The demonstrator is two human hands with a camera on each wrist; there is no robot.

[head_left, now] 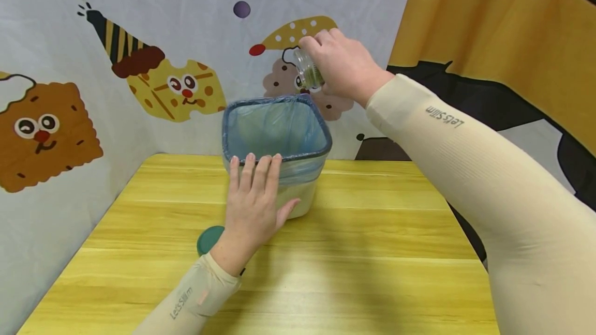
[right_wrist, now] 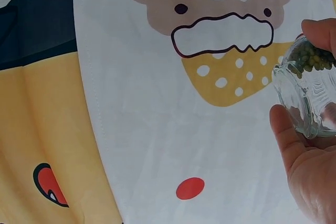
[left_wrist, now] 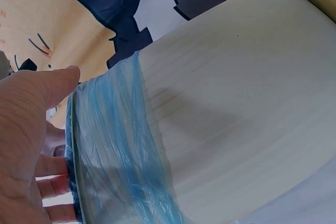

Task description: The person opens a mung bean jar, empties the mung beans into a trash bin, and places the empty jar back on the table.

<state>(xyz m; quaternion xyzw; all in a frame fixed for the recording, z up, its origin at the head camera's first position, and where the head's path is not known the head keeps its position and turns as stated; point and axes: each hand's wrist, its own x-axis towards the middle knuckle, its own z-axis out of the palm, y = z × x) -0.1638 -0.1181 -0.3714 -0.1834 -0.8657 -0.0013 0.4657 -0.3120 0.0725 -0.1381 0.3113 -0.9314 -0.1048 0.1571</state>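
Observation:
A cream bin (head_left: 298,201) lined with a blue plastic bag (head_left: 298,172) stands on the table, its opening facing up. My left hand (head_left: 251,200) touches its front rim, fingers extended over the edge and thumb apart; the left wrist view shows the bag folded down outside the bin wall (left_wrist: 236,93). Above the bin's back right corner, my right hand (head_left: 346,63) grips a small clear glass jar (head_left: 304,66), tipped onto its side. Small green beans (right_wrist: 311,56) lie inside the jar. Part of the jar is hidden by the hand or cut off.
A round green lid (head_left: 208,239) lies on the wooden table (head_left: 372,273), partly behind my left wrist. Close behind the table hangs a white cloth (head_left: 195,4) with cartoon prints. A yellow patterned cloth (head_left: 489,30) hangs at the right.

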